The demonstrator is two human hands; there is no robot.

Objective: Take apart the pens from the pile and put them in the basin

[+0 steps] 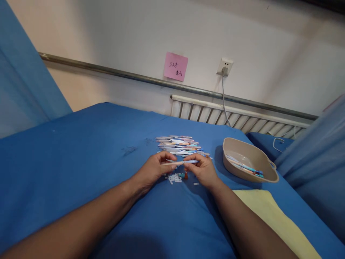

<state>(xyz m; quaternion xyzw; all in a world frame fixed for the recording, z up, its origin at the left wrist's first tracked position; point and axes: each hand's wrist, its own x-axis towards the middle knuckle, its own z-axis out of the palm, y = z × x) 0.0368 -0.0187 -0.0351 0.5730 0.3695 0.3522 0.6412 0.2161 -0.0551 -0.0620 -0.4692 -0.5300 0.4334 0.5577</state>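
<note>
My left hand (154, 169) is closed on the pale peach part of a slim pen (175, 163). The light blue part of that pen is pinched in my right hand (204, 170), so it lies level between both hands. I cannot tell whether the two parts are joined. Just beyond my fingers lies a pile of pens (178, 145), mostly white with some orange and blue ones. Beneath my hands, small white plastic pieces (174, 178) rest on the blue cloth, with a teal and an orange-brown piece (185, 175) beside them.
A beige plastic basin (229, 144) with several pens in it stands at the right. Nearer me lies a yellow cloth (277, 216). Blue cloth (81, 154) covers the table. Behind are a radiator (205, 112), a metal rail (107, 72) and a plugged socket (224, 67).
</note>
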